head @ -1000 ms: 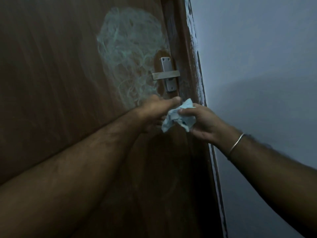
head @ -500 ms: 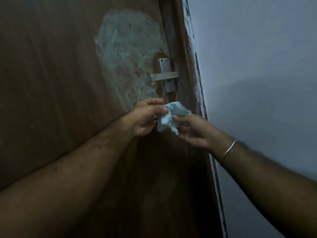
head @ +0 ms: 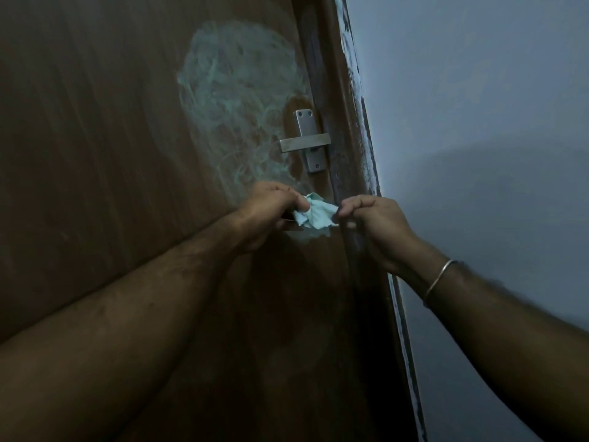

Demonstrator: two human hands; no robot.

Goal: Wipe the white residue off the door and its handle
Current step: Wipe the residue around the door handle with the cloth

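Note:
A dark brown wooden door (head: 95, 154) fills the left of the view. A large swirled patch of white residue (head: 236, 100) covers it above and left of the metal lever handle (head: 304, 143). Just below the handle, a crumpled pale cloth (head: 315, 213) is stretched between both hands. My left hand (head: 271, 212) pinches its left end. My right hand (head: 373, 224), a metal bangle on its wrist, pinches the right end in front of the door's edge.
The door's edge and frame (head: 357, 129), flecked with white marks, run down the middle right. A plain grey-blue wall (head: 478, 122) takes up the right side.
Both hands drew slightly apart, spreading the cloth between them. My left hand went from just touching the cloth to pinching it; my right hand shifted right toward the door's edge.

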